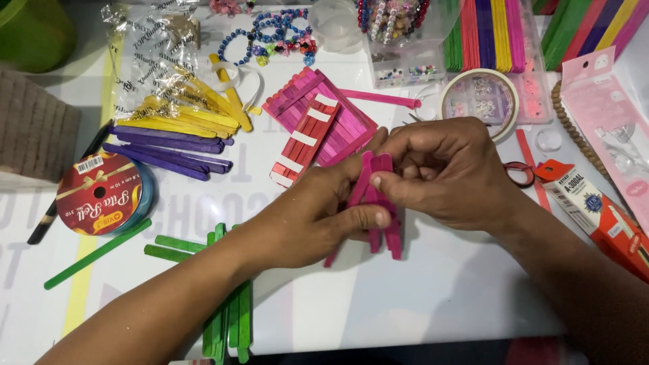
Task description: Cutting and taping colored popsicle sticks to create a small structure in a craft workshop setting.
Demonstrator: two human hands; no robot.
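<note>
Both my hands meet over the middle of the white table (419, 297), gripping a small bundle of pink craft sticks (380, 203). My left hand (318, 213) holds the sticks from below, thumb across them. My right hand (446, 169) pinches their upper ends with its fingertips. Just behind lies a flat panel of pink sticks (338, 111) with a red stick panel (304, 138) carrying white tape strips on top.
Green sticks (226, 318) lie under my left forearm. Purple sticks (169, 149) and yellow sticks (196, 111) sit at the left by a ribbon spool (101, 192). A tape roll (480, 98), bead box (405, 40), bracelets (270, 37) and glue box (595, 213) surround them.
</note>
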